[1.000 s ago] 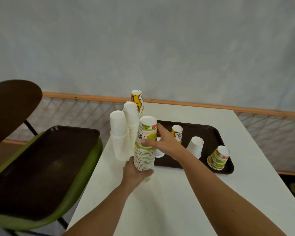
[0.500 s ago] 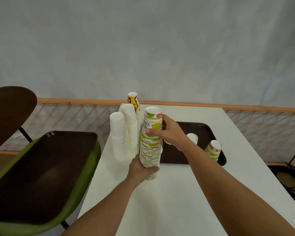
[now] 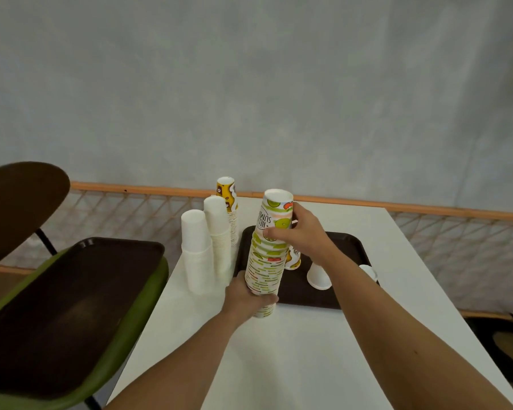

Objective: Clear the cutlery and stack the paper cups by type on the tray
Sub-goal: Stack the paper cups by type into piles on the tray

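A tall stack of green fruit-print paper cups (image 3: 265, 261) stands upside down at the front left corner of the dark brown tray (image 3: 347, 244). My left hand (image 3: 245, 294) grips the stack near its base. My right hand (image 3: 301, 232) holds its upper part from the right. On the tray behind the stack sit a yellow-print cup (image 3: 293, 258) and an upturned white cup (image 3: 317, 275); another white cup (image 3: 367, 272) peeks out past my right forearm. Two white cup stacks (image 3: 197, 250) (image 3: 219, 232) and a yellow-print stack (image 3: 228, 199) stand left of the tray.
The white table (image 3: 302, 350) ends at a wall with a wooden rail and netting. A second brown tray (image 3: 71, 294) lies on a green chair seat at the left, close to the table's left edge. A dark object and cable sit on the floor at the right.
The green stack has leaned a little more to the right and sits slightly nearer the tray. The camera has shifted, and my right forearm now hides the green cup at the tray's right.
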A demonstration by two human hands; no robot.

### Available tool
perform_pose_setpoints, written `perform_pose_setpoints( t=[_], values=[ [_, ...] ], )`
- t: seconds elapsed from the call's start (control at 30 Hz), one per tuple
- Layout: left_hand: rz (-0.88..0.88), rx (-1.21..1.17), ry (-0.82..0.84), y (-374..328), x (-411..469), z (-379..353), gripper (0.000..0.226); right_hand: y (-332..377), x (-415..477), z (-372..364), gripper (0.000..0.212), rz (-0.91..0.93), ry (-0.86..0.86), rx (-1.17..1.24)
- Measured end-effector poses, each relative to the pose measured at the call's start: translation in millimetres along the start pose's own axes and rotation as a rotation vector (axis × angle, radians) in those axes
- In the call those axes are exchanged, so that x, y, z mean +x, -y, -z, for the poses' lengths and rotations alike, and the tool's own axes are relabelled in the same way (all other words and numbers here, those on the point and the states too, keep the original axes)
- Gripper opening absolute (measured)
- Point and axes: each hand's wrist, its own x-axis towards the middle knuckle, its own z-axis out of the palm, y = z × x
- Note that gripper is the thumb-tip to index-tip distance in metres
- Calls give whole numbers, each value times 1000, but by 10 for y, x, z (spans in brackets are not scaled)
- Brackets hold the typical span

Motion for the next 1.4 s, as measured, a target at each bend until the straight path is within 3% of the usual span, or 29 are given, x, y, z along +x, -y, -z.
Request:
perform_pose_setpoints(
  t=[0.43, 0.6, 0.77, 1.1, 1.4],
  values=[
    [50, -4, -82, -297, 135, -857, 69, -193, 339, 896, 52, 66, 3, 121],
    [82, -7, -109, -338, 175, -1093, 73, -194, 461, 1242, 48, 109, -89, 280],
    [93, -17, -148, -347, 204, -1242, 76, -293, 523, 1631, 61, 140, -192, 343],
    [79, -48, -177, -355, 267, -1434, 81, -1316, 316, 1754, 55, -56, -282, 150],
    [92, -57, -163, -374, 250, -1543, 98, -2113, 104, 1547, 59, -171, -234, -17]
  ],
)
